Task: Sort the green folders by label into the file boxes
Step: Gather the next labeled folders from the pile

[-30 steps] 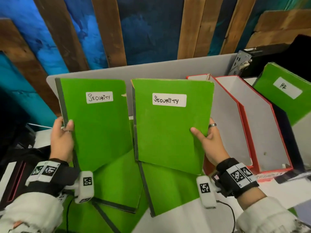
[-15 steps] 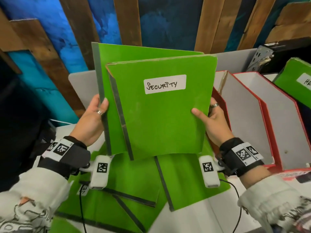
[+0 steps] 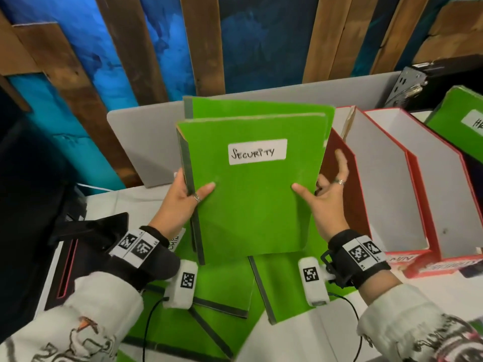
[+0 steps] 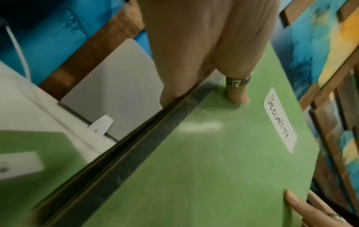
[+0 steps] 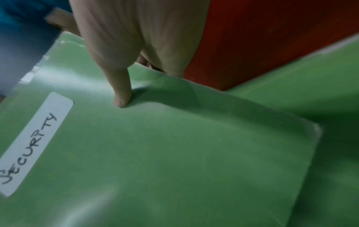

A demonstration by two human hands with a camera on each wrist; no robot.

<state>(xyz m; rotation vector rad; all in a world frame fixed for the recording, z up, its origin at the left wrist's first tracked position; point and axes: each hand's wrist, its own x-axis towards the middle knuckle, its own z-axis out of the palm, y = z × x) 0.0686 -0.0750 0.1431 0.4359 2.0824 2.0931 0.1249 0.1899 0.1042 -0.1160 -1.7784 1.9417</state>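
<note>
Two green folders held upright and overlapped above the tabletop [image 3: 431, 296]: front folder [image 3: 251, 199] labelled SECURITY, rear folder [image 3: 261, 107] peeking out behind its top edge; left hand [image 3: 180, 199] pinching both at the grey spine, thumb on the front cover, fingers [image 3: 179, 178] behind; right hand [image 3: 325, 194] with thumb pressed on the front cover near its right edge, other fingers [image 3: 341, 163] loosely spread beside that edge, touching or not cannot be told. Red file boxes [image 3: 386, 184] just right of the folders, more green folders [image 3: 222, 291] lying flat beneath; layered spines visible only from the left wrist, red box wall close behind the right hand only from the right wrist.
</note>
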